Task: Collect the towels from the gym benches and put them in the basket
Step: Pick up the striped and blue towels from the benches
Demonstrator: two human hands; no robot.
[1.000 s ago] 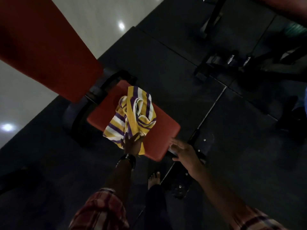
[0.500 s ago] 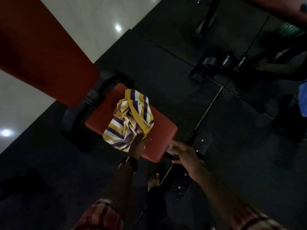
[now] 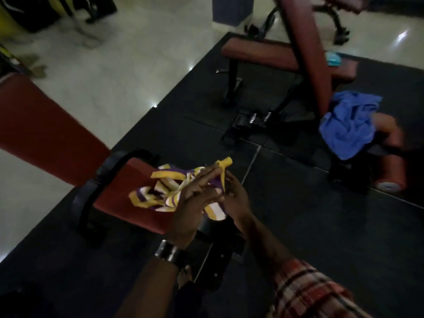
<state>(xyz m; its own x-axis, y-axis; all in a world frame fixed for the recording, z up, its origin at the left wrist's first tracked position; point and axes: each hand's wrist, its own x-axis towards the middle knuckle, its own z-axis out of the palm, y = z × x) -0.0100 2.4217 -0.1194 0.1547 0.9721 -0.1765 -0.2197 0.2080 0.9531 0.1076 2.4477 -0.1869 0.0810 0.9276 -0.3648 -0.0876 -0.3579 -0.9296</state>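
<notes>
A yellow, purple and white striped towel (image 3: pixel 165 191) is bunched up just above the red seat pad of the near gym bench (image 3: pixel 119 203). My left hand (image 3: pixel 192 203) grips it from the near side, and my right hand (image 3: pixel 236 198) closes on its right end, where a yellow strip sticks up. A crumpled blue towel (image 3: pixel 348 127) lies on the second bench (image 3: pixel 307 65) at the right. A smaller light-blue cloth (image 3: pixel 333 59) rests on a flat bench further back. No basket is in view.
The near bench's red backrest (image 3: pixel 39 129) slopes up to the left. A red foot roller (image 3: pixel 390 175) juts from the second bench. Black rubber mats cover the floor here, with pale tiles (image 3: pixel 114 72) beyond. Dark equipment stands at the top left.
My left hand has lifted the striped towel off the seat pad and my right hand has come over to grip it. The view has swung up, revealing the second bench and blue towel.
</notes>
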